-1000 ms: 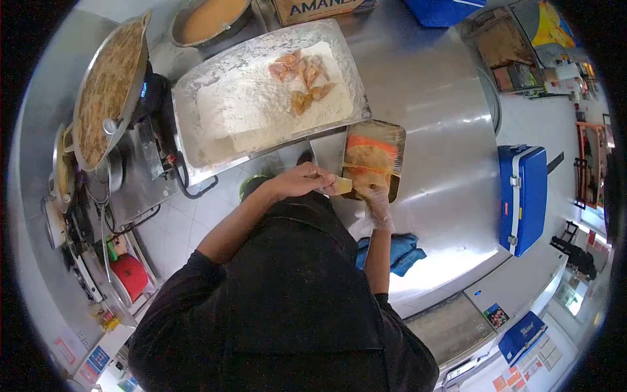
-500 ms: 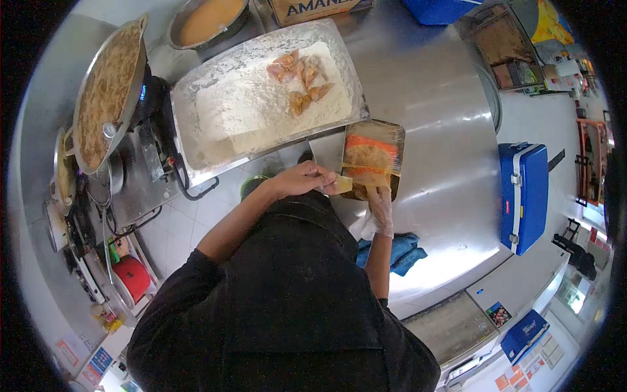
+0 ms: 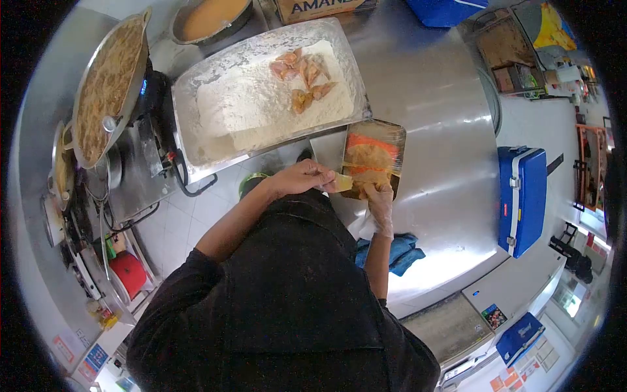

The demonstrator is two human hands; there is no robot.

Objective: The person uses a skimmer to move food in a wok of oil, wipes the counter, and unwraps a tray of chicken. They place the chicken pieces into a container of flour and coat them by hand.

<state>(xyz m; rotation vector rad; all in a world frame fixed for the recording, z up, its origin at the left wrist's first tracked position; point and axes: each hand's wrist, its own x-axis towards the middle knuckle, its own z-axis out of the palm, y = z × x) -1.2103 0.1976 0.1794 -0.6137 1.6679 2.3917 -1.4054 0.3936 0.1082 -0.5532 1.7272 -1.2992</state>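
My left hand [image 3: 302,178] is bare. Its thumb and fingers pinch a pale yellow, translucent strip [image 3: 343,183], whose kind I cannot make out. My right hand [image 3: 379,202], in a clear plastic glove, has its fingers closed at the near edge of a rectangular metal pan [image 3: 401,147]. What those fingers grip is hard to make out. Inside the pan lie orange and brownish contents [image 3: 372,155] under what looks like clear plastic. Just beyond the pan is a large tub [image 3: 186,108] of white flour [image 3: 241,108], with several raw chicken pieces [image 3: 302,99] on the flour.
On the left, a wide pan of bubbling oil [image 3: 108,91] sits on a burner. A bowl of orange-brown liquid [image 3: 212,19] and a cardboard box [image 3: 320,8] stand at the back. A blue cloth [image 3: 395,253] lies on the steel table [image 3: 444,163]; a blue cooler [image 3: 526,199] stands right.
My right hand's fingers have drawn together at the pan's near edge, and the yellowish film stretched there has shifted. My left hand keeps its pinch almost unmoved.
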